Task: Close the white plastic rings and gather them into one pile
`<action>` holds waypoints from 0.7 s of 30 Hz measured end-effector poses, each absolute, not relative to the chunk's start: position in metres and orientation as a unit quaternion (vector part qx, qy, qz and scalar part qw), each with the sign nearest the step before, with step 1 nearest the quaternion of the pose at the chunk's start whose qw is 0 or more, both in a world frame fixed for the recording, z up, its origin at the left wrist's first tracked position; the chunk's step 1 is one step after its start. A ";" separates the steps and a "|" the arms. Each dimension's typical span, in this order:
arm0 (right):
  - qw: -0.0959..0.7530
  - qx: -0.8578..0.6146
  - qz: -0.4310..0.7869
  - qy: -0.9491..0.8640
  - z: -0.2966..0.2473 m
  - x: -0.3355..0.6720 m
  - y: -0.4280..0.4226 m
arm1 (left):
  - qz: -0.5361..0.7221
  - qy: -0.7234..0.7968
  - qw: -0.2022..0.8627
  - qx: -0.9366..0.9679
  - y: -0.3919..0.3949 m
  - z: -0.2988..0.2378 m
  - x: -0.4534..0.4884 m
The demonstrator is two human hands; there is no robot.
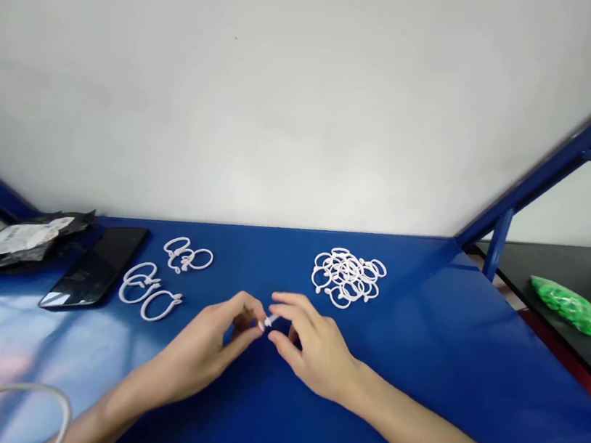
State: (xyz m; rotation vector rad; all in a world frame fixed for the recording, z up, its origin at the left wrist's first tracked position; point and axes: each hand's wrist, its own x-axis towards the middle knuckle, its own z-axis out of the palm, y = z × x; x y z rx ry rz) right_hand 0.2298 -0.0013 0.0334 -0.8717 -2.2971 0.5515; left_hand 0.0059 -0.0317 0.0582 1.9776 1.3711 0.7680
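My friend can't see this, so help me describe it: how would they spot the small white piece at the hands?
Look at the blue table, where the left hand and right hand nearly meet. Between them, pinched by the left hand, is the small white piece. Unlike the white rings lying on the table, it is held.

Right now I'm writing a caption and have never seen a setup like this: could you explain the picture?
No machine here: the camera sits on a person's head, looking forward and down at their two bare hands. The left hand pinches a small white piece; the right hand is close, perhaps touching it. On the blue table, a pile of white rings lies to the right, looser white rings to the left, then a black phone-like device and a black package. Beyond, at right, is a bag of green pieces.
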 end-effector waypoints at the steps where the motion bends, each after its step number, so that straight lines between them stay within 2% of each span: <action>1: 0.311 -0.319 0.229 -0.865 0.033 0.229 -0.001 | 0.295 0.506 0.333 0.739 -0.034 0.059 0.011; 7: 0.325 -0.320 0.311 -0.834 0.033 0.230 0.004 | 0.354 0.510 0.379 0.686 -0.033 0.047 0.018; 14: 0.320 -0.331 0.296 -0.837 0.034 0.228 0.002 | 0.404 0.517 0.340 0.674 -0.029 0.032 0.018; 21: 0.297 -0.302 0.312 -0.850 0.039 0.234 0.001 | 0.431 0.458 0.303 0.716 -0.032 0.033 0.022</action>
